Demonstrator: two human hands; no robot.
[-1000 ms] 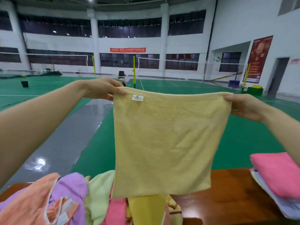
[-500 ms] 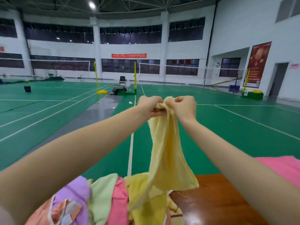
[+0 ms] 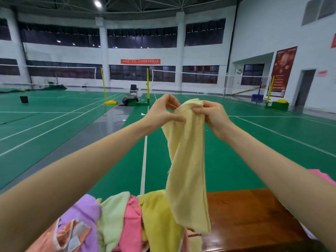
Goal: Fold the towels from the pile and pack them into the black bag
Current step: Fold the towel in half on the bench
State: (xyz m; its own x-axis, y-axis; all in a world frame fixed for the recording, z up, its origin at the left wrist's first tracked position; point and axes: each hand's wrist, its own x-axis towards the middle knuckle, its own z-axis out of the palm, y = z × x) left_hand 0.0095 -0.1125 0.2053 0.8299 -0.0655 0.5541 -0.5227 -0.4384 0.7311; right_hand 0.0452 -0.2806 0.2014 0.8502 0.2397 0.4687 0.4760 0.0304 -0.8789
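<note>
Hanging from both raised hands, a pale yellow terry towel (image 3: pixel 185 160) is folded lengthwise into a narrow doubled strip, its lower end dangling just above the far edge of a reddish-brown wooden bench (image 3: pixel 251 215). The right hand (image 3: pixel 211 117) grips the top of the strip, fingers curled round the bunched corner, with the thumb pressed on the front. The left hand (image 3: pixel 163 113) sits just beside it, touching the same top end: its thumb lies against the left edge of the cloth and its fingers arch over, curled toward the fold, so it seems to pinch the towel too, though the fingertips are partly hidden behind the fabric. Both forearms reach forward from the lower corners of the view.

Along the bench's left part lies a loose pile of unfolded towels (image 3: pixel 116 220): peach-orange with white trim at the left end, then lilac, light green, pink, and a brighter yellow one directly beneath the hanging strip. At the right edge of the bench, behind the right forearm, a sliver of a pink folded towel (image 3: pixel 321 176) shows. Beyond the bench spreads a green badminton court floor (image 3: pixel 54 124) with white lines, yellow net posts and white walls
</note>
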